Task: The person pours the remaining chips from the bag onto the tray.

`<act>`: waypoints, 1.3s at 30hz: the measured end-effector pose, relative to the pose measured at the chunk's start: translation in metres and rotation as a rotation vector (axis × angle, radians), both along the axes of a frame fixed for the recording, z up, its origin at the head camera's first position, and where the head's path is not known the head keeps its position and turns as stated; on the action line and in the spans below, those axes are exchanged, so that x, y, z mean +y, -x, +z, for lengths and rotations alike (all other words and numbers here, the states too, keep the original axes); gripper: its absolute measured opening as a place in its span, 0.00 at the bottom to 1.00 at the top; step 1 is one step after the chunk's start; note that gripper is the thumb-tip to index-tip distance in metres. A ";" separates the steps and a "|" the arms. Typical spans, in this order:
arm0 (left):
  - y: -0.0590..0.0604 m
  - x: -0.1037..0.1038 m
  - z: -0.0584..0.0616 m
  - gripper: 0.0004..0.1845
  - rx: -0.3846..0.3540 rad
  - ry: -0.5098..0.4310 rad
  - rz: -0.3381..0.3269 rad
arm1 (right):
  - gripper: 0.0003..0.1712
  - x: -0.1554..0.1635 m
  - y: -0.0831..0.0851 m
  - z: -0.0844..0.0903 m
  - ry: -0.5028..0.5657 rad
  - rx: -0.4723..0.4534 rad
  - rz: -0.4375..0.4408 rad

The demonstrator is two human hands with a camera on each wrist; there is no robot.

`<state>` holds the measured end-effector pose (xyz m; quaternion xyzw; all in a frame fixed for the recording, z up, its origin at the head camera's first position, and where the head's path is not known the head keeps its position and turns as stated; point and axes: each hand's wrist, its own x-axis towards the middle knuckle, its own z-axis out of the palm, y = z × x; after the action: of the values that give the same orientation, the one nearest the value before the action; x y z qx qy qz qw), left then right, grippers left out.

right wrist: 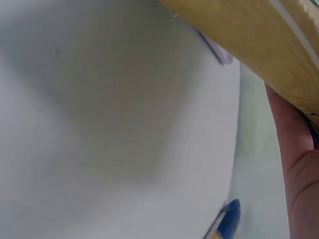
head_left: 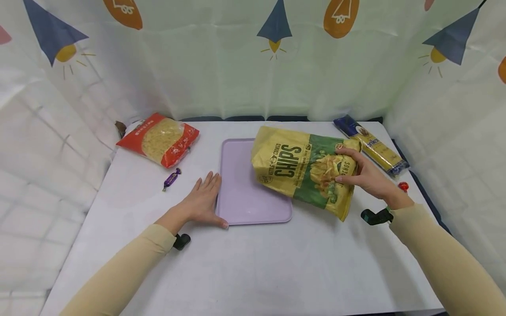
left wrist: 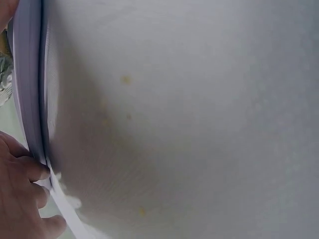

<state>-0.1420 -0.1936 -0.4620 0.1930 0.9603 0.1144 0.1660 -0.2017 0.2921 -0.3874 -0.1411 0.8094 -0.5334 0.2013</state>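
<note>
A yellow and green bag of chips slants over the right part of a flat lilac tray, covering its upper right corner. My right hand grips the bag's right end, thumb on the printed front. From the right wrist, the bag's golden side shows raised above the white tabletop. At the tray's left edge lies my left hand, fingers spread, with the thumb by the near left corner. The left wrist view shows the tray's rim beside those fingers.
A red-ended bag of pasta lies at the back left, with a purple wrapped candy nearer. At the back right is a blue and yellow pasta pack. A small red item shows beside my right wrist. Printed curtains enclose the table.
</note>
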 end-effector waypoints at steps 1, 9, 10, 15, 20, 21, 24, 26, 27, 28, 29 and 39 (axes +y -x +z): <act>0.000 0.000 0.000 0.82 0.001 0.003 -0.001 | 0.43 -0.002 0.001 0.003 -0.030 0.010 0.006; -0.001 0.000 0.003 0.82 -0.015 -0.012 0.006 | 0.45 -0.017 0.010 0.029 -0.196 0.092 0.025; -0.001 0.000 0.004 0.82 -0.015 -0.013 0.006 | 0.45 -0.018 0.011 0.031 -0.203 0.096 0.027; -0.001 0.000 0.005 0.82 -0.007 -0.017 0.008 | 0.44 -0.024 0.015 0.039 -0.245 0.102 0.017; -0.001 0.001 0.005 0.82 -0.006 -0.014 0.008 | 0.44 -0.029 0.020 0.043 -0.258 0.115 0.020; -0.001 0.001 0.004 0.82 -0.005 -0.012 0.007 | 0.44 -0.031 0.021 0.044 -0.257 0.121 0.025; -0.001 0.001 0.005 0.82 -0.004 -0.009 0.008 | 0.44 -0.037 0.027 0.047 -0.262 0.156 0.042; -0.001 0.001 0.004 0.82 -0.002 -0.008 0.009 | 0.44 -0.043 0.031 0.050 -0.281 0.182 0.053; -0.001 0.001 0.004 0.82 -0.002 -0.009 0.008 | 0.43 -0.045 0.033 0.052 -0.284 0.192 0.058; -0.001 0.001 0.004 0.82 -0.001 -0.010 0.007 | 0.43 -0.048 0.035 0.054 -0.293 0.204 0.063; 0.000 0.001 0.003 0.82 0.000 -0.010 0.007 | 0.43 -0.050 0.036 0.055 -0.306 0.215 0.068; 0.000 0.000 0.003 0.83 -0.010 -0.020 0.013 | 0.43 -0.069 0.048 0.071 -0.312 0.224 0.110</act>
<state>-0.1419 -0.1935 -0.4592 0.1880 0.9594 0.1259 0.1682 -0.2496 0.2227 -0.3167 -0.2106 0.8905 -0.3709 0.1581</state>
